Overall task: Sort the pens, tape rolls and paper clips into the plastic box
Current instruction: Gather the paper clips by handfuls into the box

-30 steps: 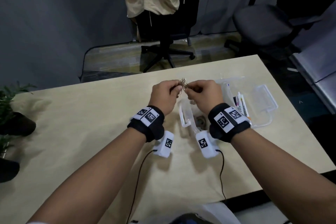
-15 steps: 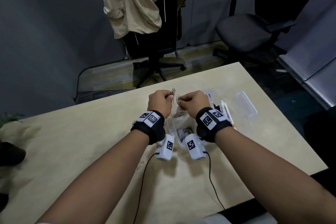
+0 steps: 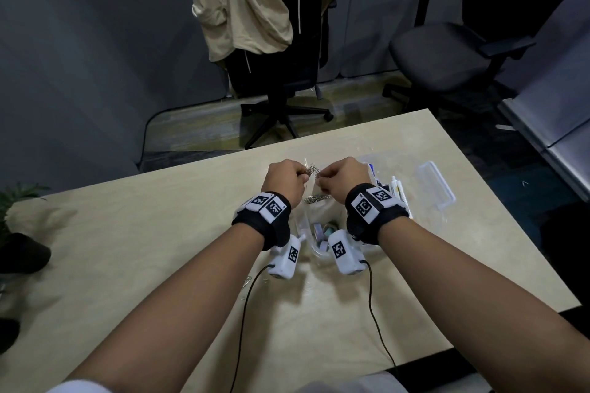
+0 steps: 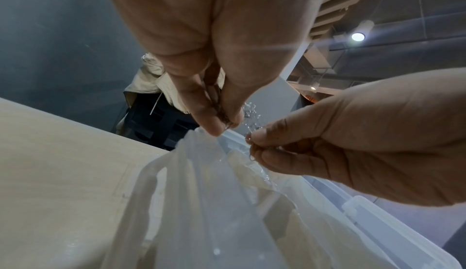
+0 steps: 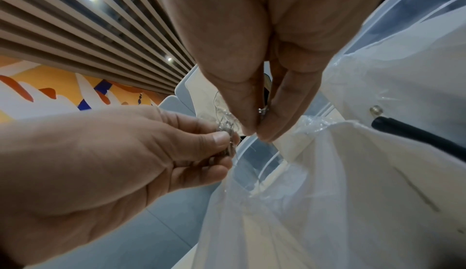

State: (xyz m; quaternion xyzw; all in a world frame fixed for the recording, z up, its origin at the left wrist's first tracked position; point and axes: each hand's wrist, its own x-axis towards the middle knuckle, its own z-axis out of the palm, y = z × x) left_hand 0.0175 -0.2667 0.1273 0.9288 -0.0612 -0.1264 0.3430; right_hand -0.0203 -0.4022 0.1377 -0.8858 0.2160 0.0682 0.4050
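- Tangle of paper clips [image 3: 312,170] held up at centre frame in the head view, above the far end of the clear plastic box [image 3: 439,198], pinched from both sides.
- Left hand [image 3: 285,181] gripping the clump with fingers [image 4: 214,113] curled tight round it; right hand [image 3: 343,179] pinching at strands of it with thumb and forefinger tips [image 5: 248,121] pressed together.
- More loose clips [image 3: 316,199] lying lower, between the two wrists, inside the box.
- Further down in the box, tape rolls [image 3: 322,231] showing between the wrist cameras; pens [image 3: 397,190] standing along the right compartment, half covered by the right wristband.
- One stray clip [image 3: 247,281] on the pale counter [image 3: 127,249], lower left of the box, beside the left cable.
- Shown only in the left wrist view: the metal glinting white between the two thumbs, translucent box wall filling the lower frame.
- Shown only in the right wrist view: thin wires of the clump fanned out at centre, a slatted ceiling in the upper left, an orange and blue mural at left edge.
- Hard to tell how many clips are in the clump; box edges nearly invisible from the head view.
- Beyond the counter, a chair with a beige jacket [image 3: 255,3] at top centre, a second chair [image 3: 447,51] upper right, a plant [image 3: 19,201] cut off at left edge.
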